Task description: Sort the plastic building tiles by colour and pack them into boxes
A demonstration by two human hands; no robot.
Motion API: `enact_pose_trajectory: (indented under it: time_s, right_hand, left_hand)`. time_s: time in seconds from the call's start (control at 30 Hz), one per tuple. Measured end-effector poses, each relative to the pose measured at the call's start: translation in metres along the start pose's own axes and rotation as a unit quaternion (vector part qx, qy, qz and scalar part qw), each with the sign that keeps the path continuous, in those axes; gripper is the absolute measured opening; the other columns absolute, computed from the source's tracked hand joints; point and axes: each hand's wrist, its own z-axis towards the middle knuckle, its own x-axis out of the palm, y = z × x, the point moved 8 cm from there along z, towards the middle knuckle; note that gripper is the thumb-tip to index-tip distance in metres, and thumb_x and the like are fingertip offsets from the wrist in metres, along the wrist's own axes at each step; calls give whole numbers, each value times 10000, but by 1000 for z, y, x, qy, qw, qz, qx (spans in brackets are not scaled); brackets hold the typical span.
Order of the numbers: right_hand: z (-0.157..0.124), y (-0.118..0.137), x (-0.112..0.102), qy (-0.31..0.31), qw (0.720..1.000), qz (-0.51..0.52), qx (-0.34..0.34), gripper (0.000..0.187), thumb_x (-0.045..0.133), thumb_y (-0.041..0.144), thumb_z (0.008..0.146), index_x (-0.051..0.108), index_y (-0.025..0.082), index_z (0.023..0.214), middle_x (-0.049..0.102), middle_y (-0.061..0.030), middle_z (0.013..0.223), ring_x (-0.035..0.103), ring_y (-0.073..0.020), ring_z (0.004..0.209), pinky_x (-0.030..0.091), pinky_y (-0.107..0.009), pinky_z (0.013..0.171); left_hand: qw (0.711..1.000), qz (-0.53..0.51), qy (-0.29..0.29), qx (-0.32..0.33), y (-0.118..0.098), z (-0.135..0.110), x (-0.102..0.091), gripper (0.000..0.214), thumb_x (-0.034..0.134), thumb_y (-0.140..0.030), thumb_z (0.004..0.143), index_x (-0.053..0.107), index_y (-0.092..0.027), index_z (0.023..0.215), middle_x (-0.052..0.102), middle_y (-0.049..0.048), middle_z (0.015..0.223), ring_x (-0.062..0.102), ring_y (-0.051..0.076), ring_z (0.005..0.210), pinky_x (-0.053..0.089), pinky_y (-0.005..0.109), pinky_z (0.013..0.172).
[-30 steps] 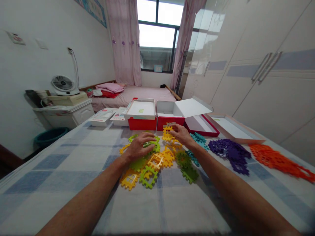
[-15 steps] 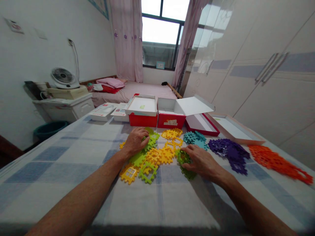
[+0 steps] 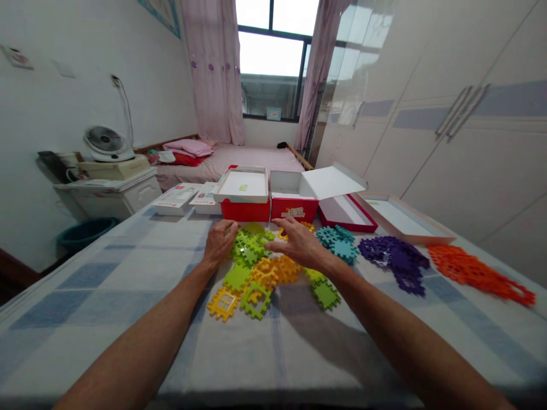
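Observation:
My left hand (image 3: 219,244) rests at the left edge of a pile of light-green interlocking plastic pieces (image 3: 248,247). Its fingers are curled down, and whatever lies under them is hidden. Over the middle of the table, my right hand (image 3: 297,240) has thumb and fingers apart, pointing left toward the green pile, with nothing visible between them. Yellow toothed pieces (image 3: 267,273) lie in front of and partly behind this hand. Nearest me are a yellow window-shaped piece (image 3: 224,303) and a green frame piece (image 3: 255,300). Another green square piece (image 3: 326,294) lies beneath my right forearm.
Teal pieces (image 3: 342,245), purple pieces (image 3: 395,259) and orange pieces (image 3: 478,273) lie in heaps toward the right. Behind stand a red box (image 3: 245,210), an open red box (image 3: 294,210), a shallow red tray (image 3: 367,225), a pale lid (image 3: 447,238) and white boxes (image 3: 175,199).
My right hand has left the green pieces at right and moved left and away from me, its fingers opening. My left hand has slid left off the green pile's top. The view has shifted slightly.

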Motion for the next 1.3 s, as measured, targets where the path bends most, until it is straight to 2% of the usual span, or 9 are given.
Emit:
enact_pose_trajectory:
  time_s: [0.1,0.2,0.27,0.4,0.53,0.7,0.87,1.07,1.3]
  right_hand:
    - [-3,2,-14,-28,1000,9,-4,467,579,433,855,564,151,1228,587,-111,1197,608,-178,940,446,-305,826]
    - [-40,-19,-27,-7,998,-51,42,362,557,390,874,603,172,1159,621,-86,1118,618,-187,925,452,-310,812]
    - [-72,-37,-30,23,990,-109,85,383,556,400,868,585,189,1186,613,-86,1119,622,-210,933,459,-333,803]
    - [-124,-53,-16,80,974,-161,134,460,571,437,840,542,197,1231,577,-101,1163,610,-252,977,479,-368,788]
    - [-146,-49,2,84,972,-154,157,398,598,366,806,577,171,1152,587,-109,1094,599,-262,978,485,-387,811]
    - [-151,-42,-8,29,984,-105,142,400,604,305,781,553,194,1161,589,-85,1068,597,-221,973,486,-355,848]
    - [-127,-37,-28,-42,982,-142,121,421,544,333,835,502,168,1220,539,-111,1150,558,-232,1045,461,-364,896]
    - [-94,-39,-3,3,960,-240,141,267,522,318,850,551,158,1062,559,-123,1042,580,-237,924,469,-339,813]
    - [-97,-46,7,-16,977,-177,117,298,512,208,817,524,169,1112,532,-133,1103,569,-232,985,467,-339,868]
  left_hand:
    - [1000,11,12,12,0,0,3,411,368,-409,837,692,-157,840,712,85,924,631,210,876,461,310,856]
    - [999,27,22,33,-2,0,7,431,350,-416,840,695,-157,835,710,92,917,628,215,885,453,307,852]
    - [998,33,25,36,-3,0,8,441,341,-414,842,696,-152,837,707,98,917,626,216,884,451,307,848]
    - [999,37,21,32,-3,0,6,441,342,-404,847,700,-147,848,706,100,926,626,217,887,453,310,844]
    - [998,52,21,40,-5,-1,5,436,340,-401,849,698,-151,846,710,101,922,625,224,905,451,320,857]
    - [997,59,22,37,-6,-1,4,445,334,-409,852,697,-151,858,710,104,929,627,227,906,454,321,850]
    - [998,56,20,32,-4,-1,3,430,341,-406,838,692,-160,826,713,97,921,631,222,898,454,309,852]
    - [997,59,32,35,-6,-1,5,415,336,-398,842,683,-170,821,713,91,914,627,210,897,452,304,854]
    - [997,57,30,39,-5,0,5,426,339,-393,850,697,-163,822,712,98,922,628,218,907,453,307,864]
